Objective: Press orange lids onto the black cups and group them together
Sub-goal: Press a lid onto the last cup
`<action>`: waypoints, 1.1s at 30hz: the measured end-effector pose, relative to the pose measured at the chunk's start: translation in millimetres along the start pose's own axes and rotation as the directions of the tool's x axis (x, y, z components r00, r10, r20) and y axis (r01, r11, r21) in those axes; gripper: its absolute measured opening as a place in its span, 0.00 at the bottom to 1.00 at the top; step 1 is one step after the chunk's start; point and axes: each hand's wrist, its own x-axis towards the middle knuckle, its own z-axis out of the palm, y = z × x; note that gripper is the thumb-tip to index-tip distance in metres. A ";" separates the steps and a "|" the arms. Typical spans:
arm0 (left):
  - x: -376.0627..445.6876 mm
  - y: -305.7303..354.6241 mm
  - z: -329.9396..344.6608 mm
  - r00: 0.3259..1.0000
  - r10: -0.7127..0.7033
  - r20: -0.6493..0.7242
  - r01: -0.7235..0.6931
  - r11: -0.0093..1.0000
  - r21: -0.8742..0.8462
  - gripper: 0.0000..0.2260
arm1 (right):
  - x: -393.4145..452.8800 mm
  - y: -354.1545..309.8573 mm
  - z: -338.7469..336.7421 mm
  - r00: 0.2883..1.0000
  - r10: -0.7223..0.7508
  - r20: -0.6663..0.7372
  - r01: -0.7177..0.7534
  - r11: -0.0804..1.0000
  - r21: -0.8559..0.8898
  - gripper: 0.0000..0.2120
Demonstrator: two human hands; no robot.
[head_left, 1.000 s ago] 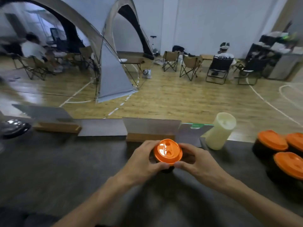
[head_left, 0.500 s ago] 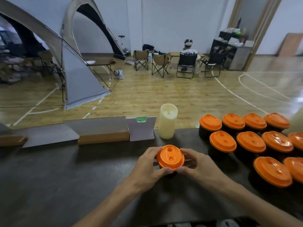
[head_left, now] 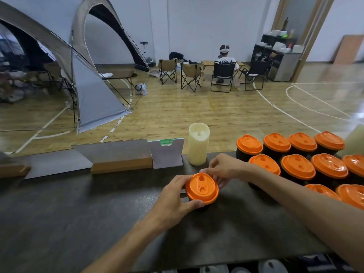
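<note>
Centre of the frame: a black cup, almost wholly hidden beneath its orange lid, stands on the dark surface. The lid sits on the cup's mouth; what the cup holds cannot be seen. The left hand wraps the lid's left edge, thumb at the near rim and fingers curled over the far-left rim, so its grip is closed on the lid. The right hand comes in from the right, fingertips bent and pinching the lid's far rim.

Right of the frame: a cluster of lidded cups stands in rows on the same surface, each black body capped with an orange lid; their contents are concealed. The nearest of them lies just beside the right forearm, apart from the held cup.

Behind the hands, at the surface's far edge: a cream cylindrical candle stands upright; to its left, a small grey card stand and a longer grey panel in a wooden base.

Bottom edge: several pale lids are partly visible below the surface.

Background: wooden gym floor, a grey tent at left, folding chairs, and a seated person.
</note>
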 end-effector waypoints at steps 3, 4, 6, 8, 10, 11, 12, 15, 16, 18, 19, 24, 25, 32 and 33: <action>-0.2 -2.4 2.5 1.000 -0.002 -0.014 0.002 1.000 -0.011 0.35 | 4.3 -3.4 -5.3 0.998 0.004 0.064 -0.001 0.999 -0.041 0.15; -0.3 -3.6 3.2 1.000 0.000 -0.018 -0.001 1.000 -0.017 0.35 | 3.6 -1.4 -5.3 0.998 -0.004 0.067 0.006 1.000 -0.027 0.14; -1.2 -5.6 4.2 1.000 0.005 -0.023 -0.005 1.000 -0.027 0.34 | -0.9 4.9 -3.3 0.998 -0.027 0.058 0.025 0.999 0.031 0.10; -2.3 -6.0 4.0 1.000 0.012 -0.026 -0.013 0.999 -0.032 0.33 | -8.2 13.2 1.6 0.999 -0.038 0.029 0.033 0.991 0.132 0.07; -2.8 -5.7 3.8 0.999 0.023 -0.037 -0.024 0.999 -0.032 0.32 | -17.5 22.4 8.9 0.999 -0.040 0.001 0.038 0.960 0.276 0.09; -3.0 -5.6 4.0 0.999 0.030 -0.042 -0.032 0.999 -0.032 0.32 | -22.4 27.4 13.0 0.999 -0.044 -0.006 0.043 0.936 0.351 0.11; -2.9 -5.6 4.8 0.998 0.037 -0.045 -0.039 0.999 -0.035 0.32 | -27.4 32.3 17.2 0.999 -0.053 -0.008 0.052 0.905 0.422 0.14; -3.8 -7.5 7.0 0.996 0.054 -0.066 -0.058 0.997 -0.054 0.31 | -37.8 43.9 28.8 0.997 -0.077 0.025 0.047 0.807 0.588 0.23; -3.8 -8.4 7.7 0.995 0.060 -0.075 -0.064 0.996 -0.059 0.30 | -39.3 46.3 32.6 0.996 -0.075 0.040 0.033 0.776 0.629 0.26; -3.4 -9.5 8.7 0.994 0.064 -0.086 -0.069 0.995 -0.067 0.30 | -40.9 48.4 38.1 0.996 -0.077 0.041 0.033 0.768 0.639 0.30; -2.9 -9.7 8.9 0.994 0.062 -0.090 -0.069 0.995 -0.071 0.30 | -41.2 47.9 40.1 0.996 -0.082 0.035 0.044 0.794 0.606 0.32; -3.3 -10.5 10.1 0.993 0.058 -0.103 -0.066 0.995 -0.081 0.30 | -40.6 37.4 47.9 0.996 -0.085 0.006 0.076 0.918 0.388 0.39; -3.8 -10.0 10.2 0.993 0.054 -0.101 -0.063 0.995 -0.081 0.30 | -39.5 35.6 49.3 0.996 -0.091 -0.004 0.087 0.932 0.351 0.40; -7.9 -5.8 8.8 0.998 -0.003 -0.059 -0.004 0.993 -0.120 0.29 | -47.3 36.3 52.3 0.985 -0.157 -0.066 0.167 0.966 0.198 0.44; -9.6 -5.6 10.1 0.999 -0.027 -0.043 0.020 0.987 -0.161 0.29 | -49.5 37.9 51.3 0.984 -0.164 -0.071 0.176 0.963 0.206 0.45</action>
